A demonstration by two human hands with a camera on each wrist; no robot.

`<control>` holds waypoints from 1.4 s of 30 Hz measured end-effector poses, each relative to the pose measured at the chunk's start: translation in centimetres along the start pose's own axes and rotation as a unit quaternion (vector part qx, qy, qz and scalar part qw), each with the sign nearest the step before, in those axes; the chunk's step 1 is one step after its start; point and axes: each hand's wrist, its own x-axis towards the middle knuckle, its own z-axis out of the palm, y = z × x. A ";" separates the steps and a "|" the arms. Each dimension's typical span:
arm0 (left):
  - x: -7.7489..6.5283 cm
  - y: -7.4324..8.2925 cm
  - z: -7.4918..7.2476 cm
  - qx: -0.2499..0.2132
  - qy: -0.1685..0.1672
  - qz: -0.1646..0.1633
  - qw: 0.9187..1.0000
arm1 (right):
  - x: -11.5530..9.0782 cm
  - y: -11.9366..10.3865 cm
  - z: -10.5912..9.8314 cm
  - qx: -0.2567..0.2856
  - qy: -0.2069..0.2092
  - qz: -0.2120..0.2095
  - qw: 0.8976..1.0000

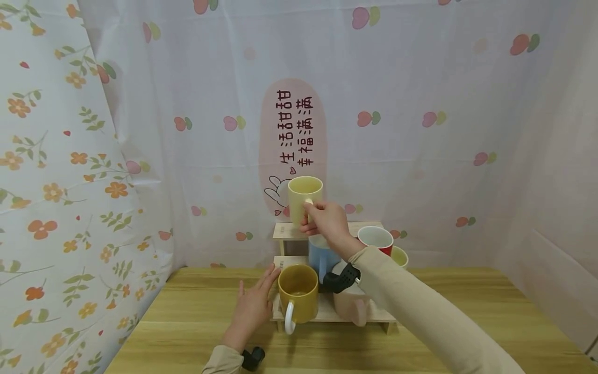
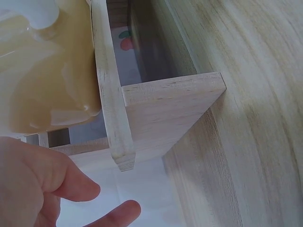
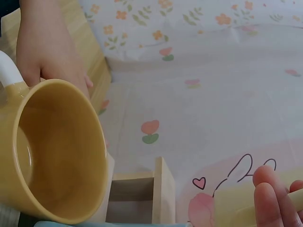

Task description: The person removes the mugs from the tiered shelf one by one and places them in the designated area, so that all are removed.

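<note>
My right hand (image 1: 329, 223) grips the handle of a pale yellow mug (image 1: 298, 200), held upright over the left end of a wooden tiered rack's top step (image 1: 281, 231). In the right wrist view only part of the pale yellow mug (image 3: 229, 205) shows, behind my fingertips. My left hand (image 1: 252, 314) is at the rack's left side, fingers extended, beside a mustard mug (image 1: 306, 306) with a white handle on the lowest step. Whether those fingers touch the rack or mug I cannot tell; in the left wrist view thumb and finger are apart with nothing between.
Behind the right forearm, the rack also bears a light blue mug (image 1: 321, 257), a pinkish mug (image 1: 344, 306), a red mug with a white inside (image 1: 375, 237) and a yellow-green mug (image 1: 400, 256). A wood-grain table (image 1: 196, 317) lies below; a printed curtain (image 1: 210, 176) hangs behind.
</note>
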 end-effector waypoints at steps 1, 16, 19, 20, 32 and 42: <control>0.0 0.0 0.0 0.001 0.001 0.001 1.000 | 0.0 0.0 -0.2 0.001 0.001 0.000 1.000; 0.2 0.1 0.4 0.000 -0.007 -0.007 1.000 | 0.4 0.3 -2.8 -0.005 0.041 0.016 0.999; 0.2 0.2 0.4 -0.001 -0.006 -0.007 1.000 | 0.4 0.3 -3.5 -0.013 0.053 0.012 0.998; 0.2 0.2 0.4 -0.001 -0.005 -0.006 1.000 | 0.4 0.3 -3.7 -0.015 0.056 0.012 0.998; 0.0 0.1 0.3 -0.008 -0.008 -0.013 1.000 | 0.0 0.9 -5.8 -0.042 0.088 0.019 0.995; -0.1 0.0 0.4 -0.012 0.004 -0.011 1.000 | 0.3 1.8 -8.5 -0.078 0.110 0.016 0.991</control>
